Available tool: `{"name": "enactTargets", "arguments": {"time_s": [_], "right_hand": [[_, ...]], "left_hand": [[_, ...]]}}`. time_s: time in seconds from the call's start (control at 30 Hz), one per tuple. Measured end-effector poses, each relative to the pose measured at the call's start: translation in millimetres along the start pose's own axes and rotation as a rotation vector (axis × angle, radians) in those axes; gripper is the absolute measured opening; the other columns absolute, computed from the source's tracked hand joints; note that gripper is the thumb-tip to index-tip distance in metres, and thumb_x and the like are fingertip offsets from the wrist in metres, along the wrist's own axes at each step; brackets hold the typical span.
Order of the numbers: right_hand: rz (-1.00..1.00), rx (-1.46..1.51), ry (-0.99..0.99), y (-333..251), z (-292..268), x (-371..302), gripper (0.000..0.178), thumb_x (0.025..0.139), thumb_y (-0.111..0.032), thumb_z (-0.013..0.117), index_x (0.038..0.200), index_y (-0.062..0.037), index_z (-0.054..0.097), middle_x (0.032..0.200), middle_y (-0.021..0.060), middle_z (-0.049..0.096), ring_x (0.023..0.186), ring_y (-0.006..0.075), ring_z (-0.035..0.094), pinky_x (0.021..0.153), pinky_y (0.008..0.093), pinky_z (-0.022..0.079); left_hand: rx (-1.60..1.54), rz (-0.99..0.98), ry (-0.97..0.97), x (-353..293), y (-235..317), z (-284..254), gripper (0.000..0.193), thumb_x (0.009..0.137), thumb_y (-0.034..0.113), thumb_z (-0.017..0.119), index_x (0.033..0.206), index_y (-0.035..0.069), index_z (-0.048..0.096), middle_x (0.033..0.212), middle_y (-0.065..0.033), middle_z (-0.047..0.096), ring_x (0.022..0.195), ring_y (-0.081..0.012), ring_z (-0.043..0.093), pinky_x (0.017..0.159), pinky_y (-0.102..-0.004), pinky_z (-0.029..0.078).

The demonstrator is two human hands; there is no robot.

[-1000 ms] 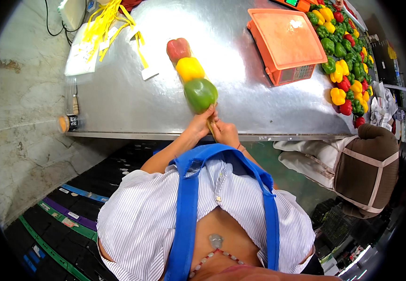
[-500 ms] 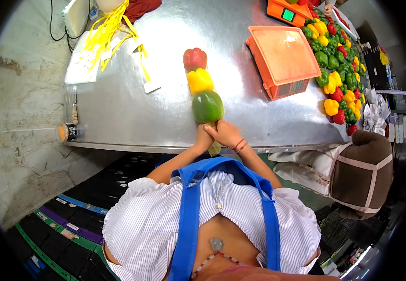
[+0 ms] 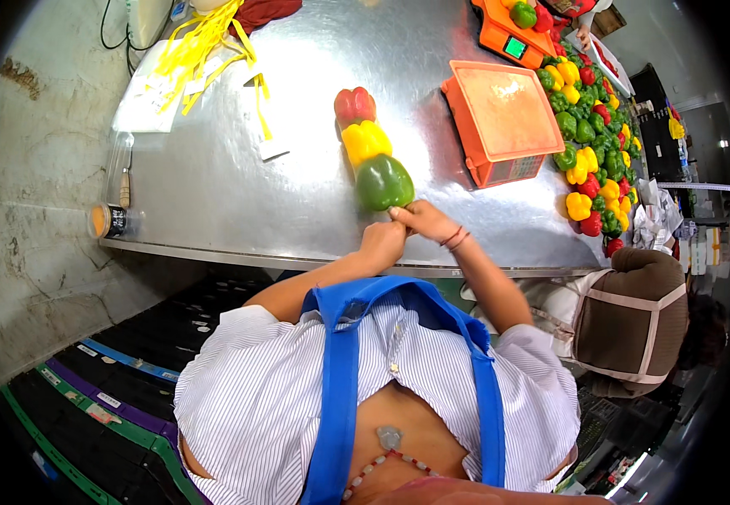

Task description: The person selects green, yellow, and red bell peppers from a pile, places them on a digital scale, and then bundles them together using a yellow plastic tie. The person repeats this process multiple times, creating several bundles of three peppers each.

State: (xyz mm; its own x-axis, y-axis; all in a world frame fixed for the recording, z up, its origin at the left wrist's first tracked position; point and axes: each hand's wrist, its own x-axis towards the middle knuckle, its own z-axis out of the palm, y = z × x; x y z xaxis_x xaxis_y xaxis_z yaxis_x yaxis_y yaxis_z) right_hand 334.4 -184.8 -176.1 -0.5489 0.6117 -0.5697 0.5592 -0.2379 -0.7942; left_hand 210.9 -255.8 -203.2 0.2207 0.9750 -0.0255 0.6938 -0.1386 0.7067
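Three bell peppers lie in a row on the metal table: a red pepper (image 3: 355,105) farthest, a yellow pepper (image 3: 366,143) in the middle and a green pepper (image 3: 384,183) nearest me. They seem to sit inside a clear plastic bag, whose film barely shows. My left hand (image 3: 381,245) is closed in a fist just below the green pepper, its grip on the bag's end mostly hidden. Beside it, my right hand (image 3: 425,221), with red strings at the wrist, pinches at the near end of the green pepper.
An orange scale (image 3: 508,114) stands right of the peppers, and a second orange scale (image 3: 500,38) behind it. Loose peppers (image 3: 588,130) are heaped along the right side. Yellow strips (image 3: 205,55) lie at the far left; a jar (image 3: 111,220) stands at the left edge. Another person's hand (image 3: 584,35) shows far right.
My hands have shifted slightly right and come apart, the right one up to the green pepper. The near end of the pepper row has swung right.
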Motion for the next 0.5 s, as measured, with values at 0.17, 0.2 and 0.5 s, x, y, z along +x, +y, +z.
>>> {"name": "enactTargets", "arguments": {"time_s": [0.17,0.2,0.5], "right_hand": [[-0.037,0.134,-0.023,-57,-51,-14,0.037,0.084,-0.031,0.057,0.084,0.0059,0.06,0.073,0.0077,0.059,0.064,0.0132,0.055,0.057,0.0261,0.047],[-0.049,-0.072,0.065,-75,-60,-17,0.036,0.083,-0.029,0.057,0.08,0.0064,0.061,0.066,0.008,0.059,0.059,0.0125,0.054,0.055,0.0259,0.046],[-0.076,-0.656,0.059,-222,-113,-8,0.027,0.076,-0.023,0.061,0.081,0.0037,0.062,0.066,0.0097,0.06,0.059,0.0159,0.059,0.049,0.0288,0.048]], "left_hand": [[0.139,0.232,-0.015,41,44,-54,0.012,0.071,0.007,0.049,0.071,0.003,0.06,0.064,-0.0161,0.06,0.059,-0.0327,0.059,0.052,-0.0435,0.046],[0.161,0.275,0.015,49,56,-66,0.012,0.07,0.006,0.049,0.071,0.004,0.061,0.065,-0.0156,0.06,0.06,-0.0322,0.059,0.053,-0.0428,0.047],[0.372,0.31,-0.004,99,109,-186,0.014,0.073,0.008,0.049,0.07,0.003,0.062,0.07,-0.0144,0.061,0.069,-0.0294,0.06,0.059,-0.0386,0.047]]}}
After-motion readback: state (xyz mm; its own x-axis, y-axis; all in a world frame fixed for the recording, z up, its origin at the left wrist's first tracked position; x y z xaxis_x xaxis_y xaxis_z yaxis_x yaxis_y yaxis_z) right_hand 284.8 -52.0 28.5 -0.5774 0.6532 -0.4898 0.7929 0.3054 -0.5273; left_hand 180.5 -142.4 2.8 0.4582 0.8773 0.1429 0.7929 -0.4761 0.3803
